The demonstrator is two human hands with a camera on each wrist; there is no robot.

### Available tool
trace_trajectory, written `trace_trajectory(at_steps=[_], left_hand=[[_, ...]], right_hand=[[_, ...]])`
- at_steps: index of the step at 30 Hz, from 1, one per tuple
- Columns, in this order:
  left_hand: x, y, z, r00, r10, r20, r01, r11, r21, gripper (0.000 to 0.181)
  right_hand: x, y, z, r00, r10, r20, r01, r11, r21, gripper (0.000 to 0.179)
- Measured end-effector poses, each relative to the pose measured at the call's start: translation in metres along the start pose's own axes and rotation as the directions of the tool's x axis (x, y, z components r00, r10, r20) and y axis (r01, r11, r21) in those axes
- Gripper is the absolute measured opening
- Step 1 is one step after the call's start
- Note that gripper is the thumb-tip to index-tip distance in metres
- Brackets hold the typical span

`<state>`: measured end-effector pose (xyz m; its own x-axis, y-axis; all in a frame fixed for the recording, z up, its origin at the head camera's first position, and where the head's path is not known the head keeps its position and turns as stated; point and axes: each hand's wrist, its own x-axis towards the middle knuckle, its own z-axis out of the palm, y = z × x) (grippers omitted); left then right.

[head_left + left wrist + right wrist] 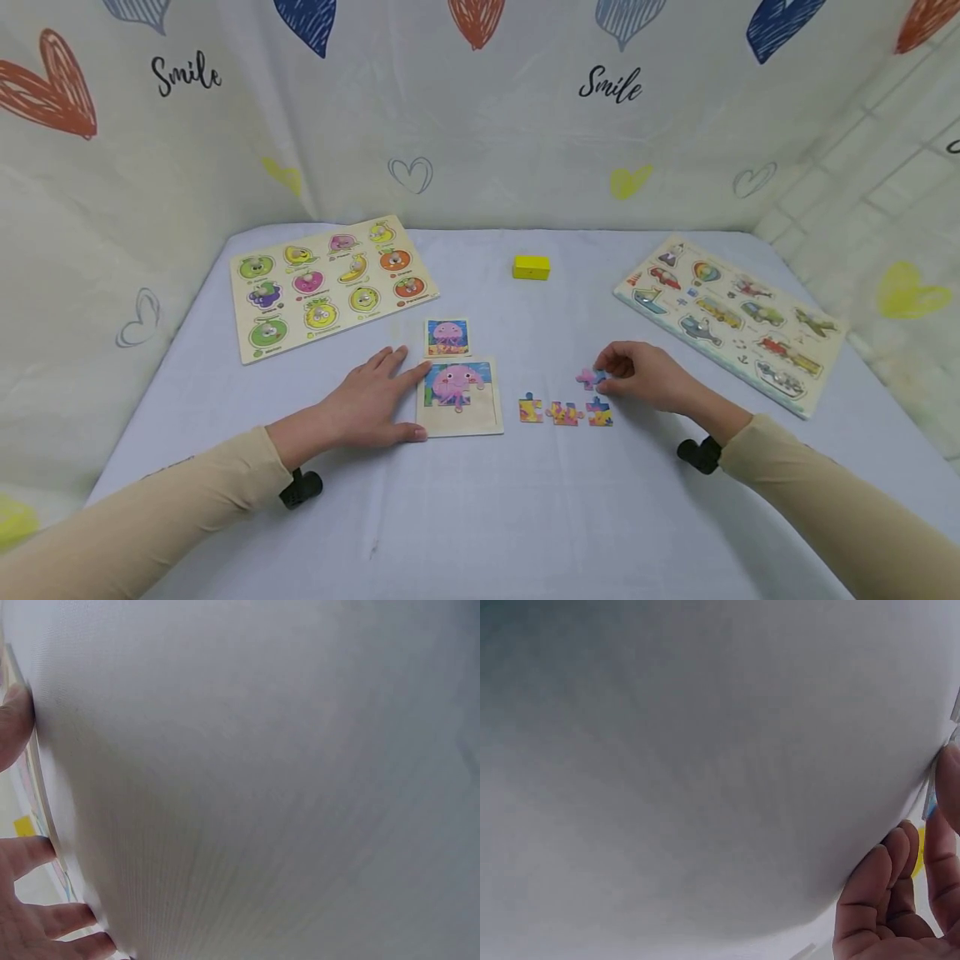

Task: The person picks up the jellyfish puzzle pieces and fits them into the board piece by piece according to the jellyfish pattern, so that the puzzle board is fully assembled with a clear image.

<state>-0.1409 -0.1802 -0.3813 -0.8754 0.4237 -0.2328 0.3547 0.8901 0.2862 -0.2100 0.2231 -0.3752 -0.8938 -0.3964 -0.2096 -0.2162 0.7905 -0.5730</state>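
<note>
Jellyfish jigsaw, partly filled, with both hands at the table (450, 517).
The left hand (367, 408), fingers spread, touches the left edge of the jigsaw tray (461, 423); the right hand (648, 377) pinches a pink-and-blue jigsaw piece (587, 377) between thumb and finger, right of the tray, beyond three loose pieces (564, 414). A jellyfish card (447, 337) lies at the tray's far edge; a yellow block (531, 267) sits near the table's far edge, a fruit board (295, 329) towards its far left corner, a vehicle board (810, 383) near its right edge.

Head view looks forward-down; wrist views skim the tabletop (262, 765).
</note>
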Motion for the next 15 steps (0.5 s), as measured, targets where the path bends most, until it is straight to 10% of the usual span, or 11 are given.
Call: trace_trajectory(at_steps=[15], left_hand=[[-0.001, -0.001, -0.001, 1.0, 0.008, -0.006, -0.008, 1.0, 0.001, 0.091]], right_hand=[[0.014, -0.031, 0.003, 0.998, 0.004, 0.063, -0.015, 0.984, 0.176, 0.012]])
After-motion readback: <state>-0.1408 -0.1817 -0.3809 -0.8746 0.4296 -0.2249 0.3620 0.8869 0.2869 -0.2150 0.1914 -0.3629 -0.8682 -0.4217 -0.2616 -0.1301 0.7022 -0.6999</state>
